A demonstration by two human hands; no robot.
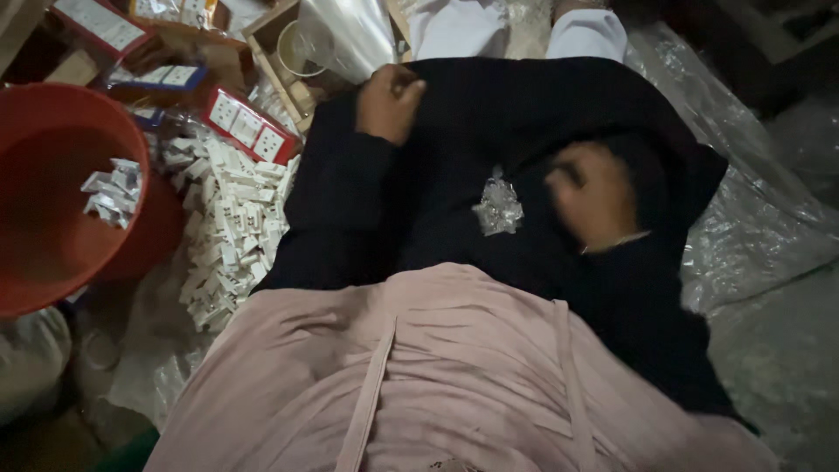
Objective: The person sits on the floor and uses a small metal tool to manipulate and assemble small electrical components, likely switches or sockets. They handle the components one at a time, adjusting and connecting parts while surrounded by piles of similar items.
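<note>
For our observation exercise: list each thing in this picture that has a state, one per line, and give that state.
Left hand: closed in a fist, resting on black cloth.
Right hand: blurred, on the cloth beside crumpled clear wrapper.
Red tub: open, a few white pieces inside.
White pieces: heaped loosely beside the tub.

**Lap, Pile and Tub**

A dark cloth (489, 131) lies across the lap. On it rest the left hand (389, 100), farther away, and the right hand (594, 192), with a crumpled wrapper (498, 208) just left of the right hand. Left of the cloth lies a pile of small packets (229, 229); left of that stands a tub (44, 218) with more packets (114, 190) in it.
</note>
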